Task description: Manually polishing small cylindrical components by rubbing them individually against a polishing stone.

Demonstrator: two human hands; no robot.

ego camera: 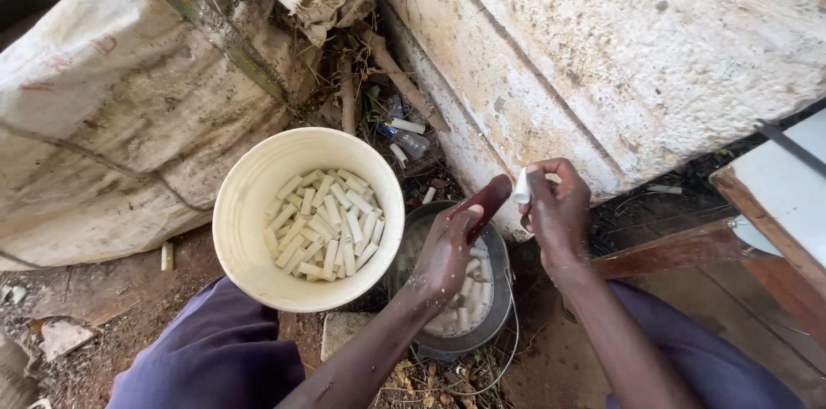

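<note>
Below the pale, stained wall (619, 48), both forearms reach up from the lower edge of the view and meet over a metal pot (495, 289). At about five o'clock from the frame's centre, the left hand (447, 250) is bent at the wrist, knuckles up, its fingers curled tight around the dark red handle of a knife (486, 202) that slants toward one o'clock. Just beside it, at three o'clock, the right hand (559, 211) is held upright with its back toward the camera, thumb and fingertips pinched on a short white peeled piece (522, 187), which sits just beside the tip of the knife handle; whether they touch cannot be told. More white pieces lie in water in the metal pot under the hands. At nine o'clock from the left hand stands a cream plastic bucket (245, 202), holding a heap of cut white sticks (323, 224). Beyond it, at ten o'clock, lies a worn sack (112, 108).
</note>
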